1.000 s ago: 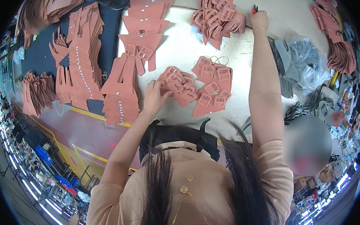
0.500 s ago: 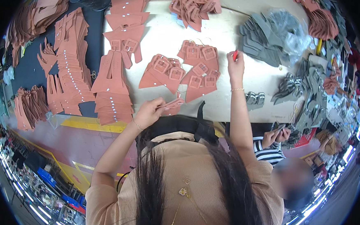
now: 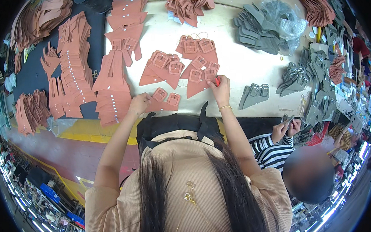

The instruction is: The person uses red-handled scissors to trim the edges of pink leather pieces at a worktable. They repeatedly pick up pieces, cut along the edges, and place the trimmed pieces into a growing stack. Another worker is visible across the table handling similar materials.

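Observation:
A salmon-pink leather strap piece with two square buckles (image 3: 166, 100) lies at the table's near edge. The fingers of my left hand (image 3: 139, 103) are closed at its left end. A small red tool (image 3: 217, 81) pokes out of my closed right hand (image 3: 222, 92); the rest of it is hidden in the fingers. Just left of that hand sits a group of pink buckled pieces (image 3: 196, 84). Two similar groups, one to the left (image 3: 158, 69) and one behind (image 3: 194, 48), lie close by, with thin loops of thread or cord near the back one.
Overlapping pink stacks (image 3: 112, 92) run along the left, beside more on a dark surface (image 3: 35, 79). Grey-green pieces (image 3: 258, 33) with a clear plastic bag (image 3: 287, 22) lie far right. Grey buckled pieces (image 3: 254, 94) are nearer. A co-worker in striped sleeves (image 3: 272, 149) sits at right.
My right hand has come down and left with the red tool, toward the pink pieces. The buckled piece held up in my left hand now lies flat; that hand has moved left.

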The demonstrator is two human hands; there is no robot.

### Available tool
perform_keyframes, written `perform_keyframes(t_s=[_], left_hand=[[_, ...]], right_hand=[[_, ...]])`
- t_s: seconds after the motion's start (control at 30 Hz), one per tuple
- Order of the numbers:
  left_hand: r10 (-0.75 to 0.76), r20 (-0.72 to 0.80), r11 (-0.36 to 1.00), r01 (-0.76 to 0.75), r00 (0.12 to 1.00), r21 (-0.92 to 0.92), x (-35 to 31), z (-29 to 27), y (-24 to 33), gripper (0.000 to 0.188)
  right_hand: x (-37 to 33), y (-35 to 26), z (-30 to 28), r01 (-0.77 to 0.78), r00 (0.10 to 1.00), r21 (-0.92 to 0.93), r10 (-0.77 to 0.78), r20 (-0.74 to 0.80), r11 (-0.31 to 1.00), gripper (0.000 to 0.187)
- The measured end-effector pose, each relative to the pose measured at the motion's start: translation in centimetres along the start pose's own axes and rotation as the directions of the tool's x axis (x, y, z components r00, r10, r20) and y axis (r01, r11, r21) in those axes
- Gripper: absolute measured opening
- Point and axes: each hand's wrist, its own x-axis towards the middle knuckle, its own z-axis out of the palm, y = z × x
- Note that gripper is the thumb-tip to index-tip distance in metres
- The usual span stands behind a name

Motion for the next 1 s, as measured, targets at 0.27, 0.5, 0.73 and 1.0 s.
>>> perform_keyframes(t_s=[0.27, 0.5, 0.73, 1.0], left_hand=[[0.133, -0.252, 0.989, -0.112, 0.958, 0.097, 0.0, -1.0, 1.4, 0.032], [0.310, -0.539, 0.945, -0.313, 0.783, 0.089, 5.0, -2.7, 7.1, 0.047], [0.224, -0.503, 0.975, -0.198, 0.835, 0.105, 6.1, -3.2, 8.6, 0.043], [0.050, -0.163, 0.795, -0.138, 0.985, -0.590, 1.3, -5.5, 9.7, 0.025]], right_hand=[[-0.5, -0.3, -0.9, -0.113, 0.965, 0.012, 0.107, 0.241, 0.993, 0.028], [-2.9, -3.4, -4.1, -0.136, 0.949, 0.135, 0.091, 0.300, 0.981, 0.024], [-3.9, -3.5, -5.9, -0.236, 0.916, 0.315, 0.101, 0.389, 0.920, 0.018], [-2.8, 3.2, -3.9, -0.294, 0.923, 0.156, 0.238, 0.303, 0.943, 0.025]])
